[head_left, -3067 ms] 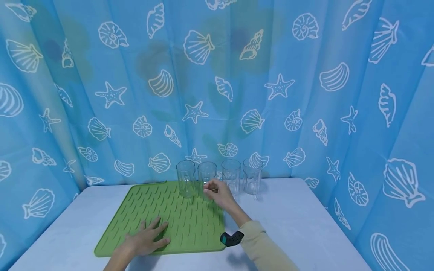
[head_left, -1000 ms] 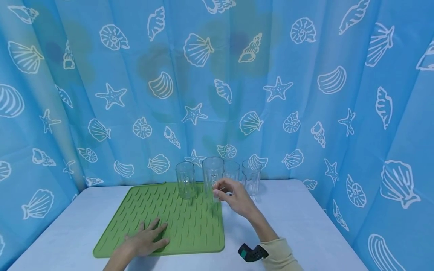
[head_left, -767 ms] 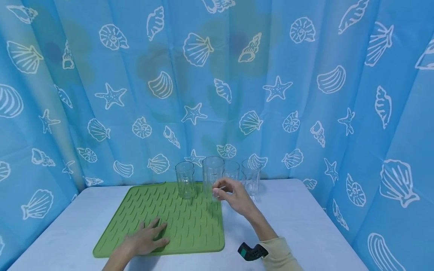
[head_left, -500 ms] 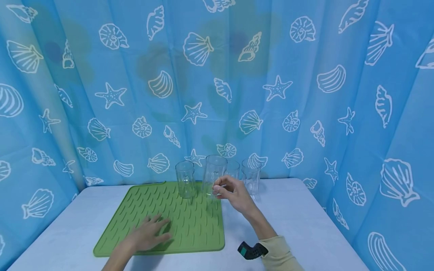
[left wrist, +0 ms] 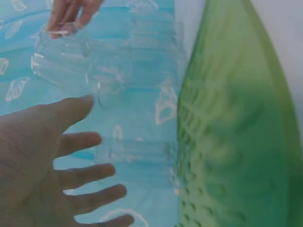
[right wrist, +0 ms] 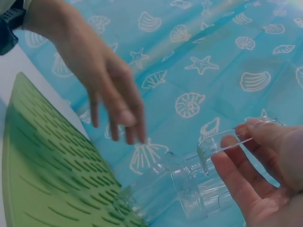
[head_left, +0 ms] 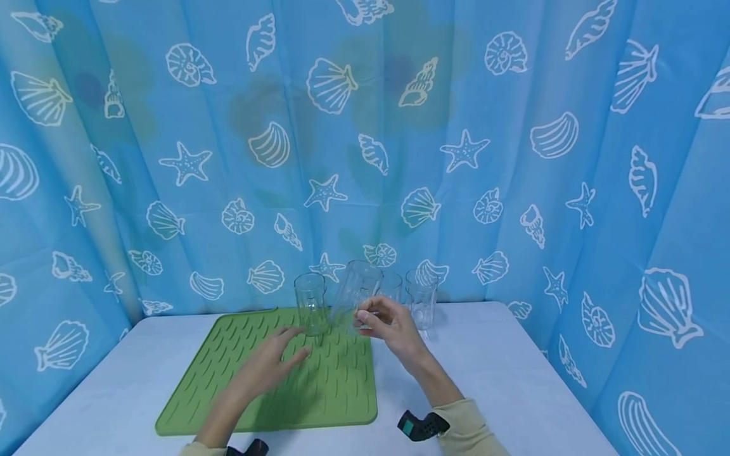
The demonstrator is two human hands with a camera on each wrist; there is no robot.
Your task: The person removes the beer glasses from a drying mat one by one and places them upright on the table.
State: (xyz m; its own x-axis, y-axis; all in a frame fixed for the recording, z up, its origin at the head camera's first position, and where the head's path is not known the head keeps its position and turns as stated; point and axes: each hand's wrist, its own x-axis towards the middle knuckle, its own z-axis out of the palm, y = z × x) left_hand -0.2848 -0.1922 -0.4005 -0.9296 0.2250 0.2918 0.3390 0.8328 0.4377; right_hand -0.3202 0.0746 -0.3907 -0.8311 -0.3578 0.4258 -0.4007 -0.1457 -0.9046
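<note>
My right hand (head_left: 393,326) pinches the handle of a clear glass mug (head_left: 358,285), raised above the green mat (head_left: 199,380). The mug leans, its base to the left and its rim up and to the right. In the right wrist view the handle (right wrist: 208,146) lies between thumb and fingers. My left hand (head_left: 265,367) is over the mat with fingers spread, holding nothing; the left wrist view has its thumb close to the tilted mug (left wrist: 61,61). Another mug (head_left: 310,301) stands upright on the mat's back right part, just beyond the left fingertips.
Two more clear mugs stand on the white table (head_left: 467,367) right of the mat: one (head_left: 391,284) partly hidden behind the right hand, the other (head_left: 422,304) at its right. A blue shell-print curtain (head_left: 365,158) hangs directly behind the table's back edge.
The right hand has lifted its mug from the row, drawn it nearer and tipped it over rightward at the rim. The left hand has left the mat and moved forward and right toward it.
</note>
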